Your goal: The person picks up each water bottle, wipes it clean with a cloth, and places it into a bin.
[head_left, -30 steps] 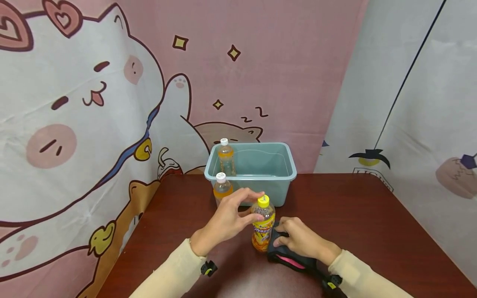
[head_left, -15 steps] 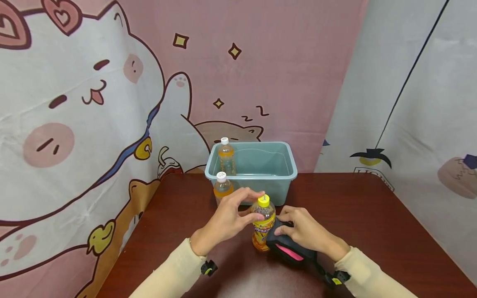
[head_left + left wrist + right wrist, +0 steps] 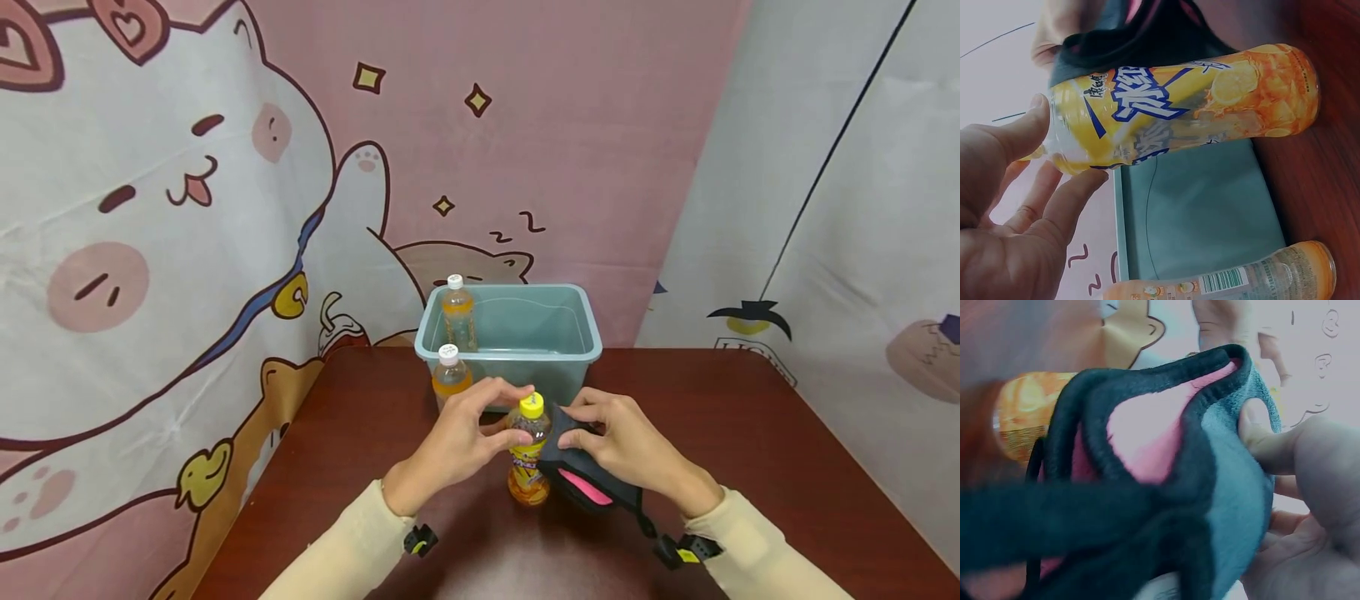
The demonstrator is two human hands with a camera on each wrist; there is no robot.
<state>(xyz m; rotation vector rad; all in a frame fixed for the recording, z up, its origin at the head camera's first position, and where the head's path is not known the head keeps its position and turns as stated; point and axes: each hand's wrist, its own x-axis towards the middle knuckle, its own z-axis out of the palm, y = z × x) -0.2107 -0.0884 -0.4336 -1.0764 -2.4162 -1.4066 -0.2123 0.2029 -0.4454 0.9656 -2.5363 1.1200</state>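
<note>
from where i stand by the person's shoulder, nearest are two cream sleeves [image 3: 337,546], reaching in over a reddish-brown desk [image 3: 750,450]. the right hand [image 3: 626,437] pinches the upper part of a dark grey pouch [image 3: 581,461], thumb on the near face, other fingers partly hidden behind it; an opening edged in black shows pink lining. here is the change: over the last second this hand has risen, drawing the pouch up from low beside the yellow-capped bottle [image 3: 527,457] to about the height of its shoulder. the bottle stands upright on the desk between the hands, with the pouch pressed along its right side; i cannot tell whether any of it is inside. the left hand [image 3: 476,429] has kept its place, thumb and fingers pinching the bottle near its neck, one fingertip at the cap. to my eye that means the bottle is simply being steadied while the pouch is worked beside it; much of the yellow label is still in plain view. just beyond, a second bottle [image 3: 451,379] with a white cap stands before a pale blue bin [image 3: 540,375], and a third bottle [image 3: 458,317] stands inside the bin's left end. farthest back hangs a pink wall cloth [image 3: 585,150] printed with cartoon cats.
</note>
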